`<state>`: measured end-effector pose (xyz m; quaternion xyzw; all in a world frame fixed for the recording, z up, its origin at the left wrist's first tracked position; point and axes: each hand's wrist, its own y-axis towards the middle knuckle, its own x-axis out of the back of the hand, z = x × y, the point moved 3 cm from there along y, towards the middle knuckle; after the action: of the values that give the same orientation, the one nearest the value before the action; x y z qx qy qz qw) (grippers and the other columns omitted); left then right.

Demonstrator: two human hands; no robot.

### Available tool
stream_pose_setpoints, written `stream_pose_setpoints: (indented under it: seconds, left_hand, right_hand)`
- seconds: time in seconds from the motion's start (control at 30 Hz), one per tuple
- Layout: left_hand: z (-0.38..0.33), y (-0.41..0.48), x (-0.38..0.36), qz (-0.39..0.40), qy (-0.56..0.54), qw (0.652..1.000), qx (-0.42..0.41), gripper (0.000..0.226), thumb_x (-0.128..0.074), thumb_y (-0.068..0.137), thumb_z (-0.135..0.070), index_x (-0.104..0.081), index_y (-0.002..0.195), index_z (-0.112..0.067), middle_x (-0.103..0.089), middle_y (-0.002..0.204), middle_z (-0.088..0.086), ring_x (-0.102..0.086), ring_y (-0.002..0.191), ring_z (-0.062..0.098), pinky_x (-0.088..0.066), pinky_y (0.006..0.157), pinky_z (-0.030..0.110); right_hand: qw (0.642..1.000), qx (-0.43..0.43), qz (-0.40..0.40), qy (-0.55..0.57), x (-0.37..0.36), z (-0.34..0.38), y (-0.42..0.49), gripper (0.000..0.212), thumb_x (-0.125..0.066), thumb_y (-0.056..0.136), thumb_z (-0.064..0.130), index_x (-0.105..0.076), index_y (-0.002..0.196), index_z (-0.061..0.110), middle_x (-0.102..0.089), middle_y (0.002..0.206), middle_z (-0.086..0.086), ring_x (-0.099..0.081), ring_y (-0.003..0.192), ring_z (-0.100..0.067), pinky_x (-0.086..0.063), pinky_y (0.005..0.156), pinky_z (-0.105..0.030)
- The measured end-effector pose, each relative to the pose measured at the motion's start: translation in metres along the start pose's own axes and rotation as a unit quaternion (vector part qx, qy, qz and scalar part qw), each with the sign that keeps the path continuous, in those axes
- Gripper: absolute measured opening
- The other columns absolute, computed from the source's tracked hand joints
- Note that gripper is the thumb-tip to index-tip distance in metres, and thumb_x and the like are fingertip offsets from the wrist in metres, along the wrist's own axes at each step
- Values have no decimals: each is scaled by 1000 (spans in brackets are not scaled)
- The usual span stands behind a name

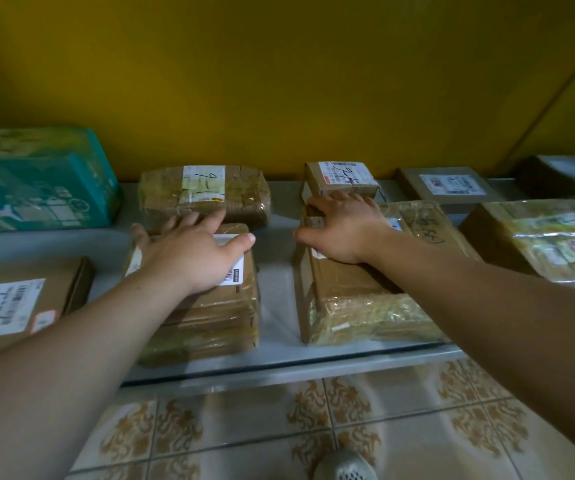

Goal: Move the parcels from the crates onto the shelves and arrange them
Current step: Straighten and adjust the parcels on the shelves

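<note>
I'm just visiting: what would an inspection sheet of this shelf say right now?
Surface: pale shelf against a yellow wall.
Job's things: taped brown parcels in two rows; left parcel, right parcel, one marked 9-1, a small box behind the right parcel, a teal box far left.
Clutter: nothing seen.
Grippers: left hand flat on the left parcel; right hand flat on the right parcel.
Cables: nothing seen.
Surroundings: patterned tile floor, shoe at the bottom edge.

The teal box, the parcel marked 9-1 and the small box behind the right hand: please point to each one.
teal box [41,188]: head view, on its front face.
parcel marked 9-1 [244,199]: head view, on its taped top.
small box [343,176]: head view, on its white label.
</note>
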<state>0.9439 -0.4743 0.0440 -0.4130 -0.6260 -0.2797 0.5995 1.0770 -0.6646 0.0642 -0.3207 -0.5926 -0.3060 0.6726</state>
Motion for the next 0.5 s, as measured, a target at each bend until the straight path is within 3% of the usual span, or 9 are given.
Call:
stream_pose_setpoints:
  seconds: [0.1, 0.2, 0.37, 0.43, 0.5]
  left_hand:
    - [26, -14, 14, -34, -61, 997, -15, 92, -14, 71, -88, -13, 151, -43, -7, 162, -9, -7, 148, 21, -4, 115, 59]
    - [86, -29, 18, -37, -27, 998, 45, 89, -16, 77, -86, -14, 152, -38, -9, 162, -4, -8, 148, 24, -10, 116, 57]
    - [205, -58, 3, -32, -60, 977, 202, 86, -22, 82, -80, -26, 152, -29, -21, 160, 7, -15, 146, 32, -16, 117, 50]
    - [235, -69, -10, 2, -39, 966, 255, 85, -22, 81, -83, -25, 151, -35, -17, 161, 5, -10, 147, 32, -13, 117, 51]
    - [252, -79, -27, 78, -8, 964, 252, 74, -20, 83, -83, -20, 148, -48, -5, 163, -2, -1, 148, 30, -8, 117, 54]
  right_hand:
    - [1000, -8, 14, -11, 3, 2, 0, 83, -41, 80, 76, -33, 150, 32, -30, 158, -8, -29, 143, -29, -22, 113, -44]
    - [999, 13, 31, -28, 7, 27, -2, 87, -38, 83, 79, -28, 153, 28, -24, 161, -9, -24, 146, -30, -20, 116, -45]
    - [984, 175, 17, 41, 2, 140, -18, 86, -29, 80, 84, -23, 151, 35, -29, 157, -7, -28, 142, -34, -25, 110, -55]
    - [975, 217, 34, 27, -8, 180, -24, 89, -26, 76, 87, -19, 150, 39, -22, 160, -5, -19, 144, -34, -16, 111, -60]
    - [971, 227, 72, 11, -21, 198, -25, 89, -25, 76, 88, -12, 151, 43, -11, 163, -3, -7, 148, -32, -5, 113, -63]
